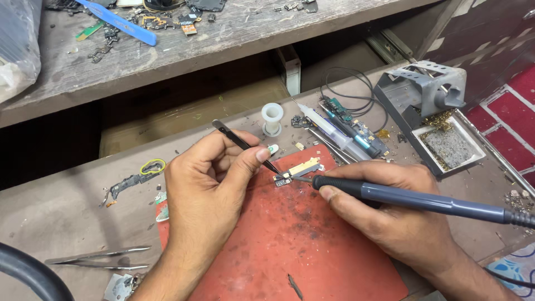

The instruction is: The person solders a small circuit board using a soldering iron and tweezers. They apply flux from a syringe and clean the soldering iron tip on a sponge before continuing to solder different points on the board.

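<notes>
My left hand (209,181) pinches black tweezers (245,146) whose tips press down on a small circuit part with a gold strip (297,170). The part lies at the far edge of a red work mat (290,245). My right hand (395,214) grips a grey soldering iron (412,199) like a pen. Its fine tip touches the part beside the tweezer tips. The iron's cable leaves the frame at the right edge.
A grey soldering iron stand (429,92) with brass wool and a sponge tray sits at the right. A white spool (272,119), a syringe (329,131) and small boards lie behind the mat. Spare silver tweezers (97,257) lie left. A cluttered shelf with a blue tool (120,22) is above.
</notes>
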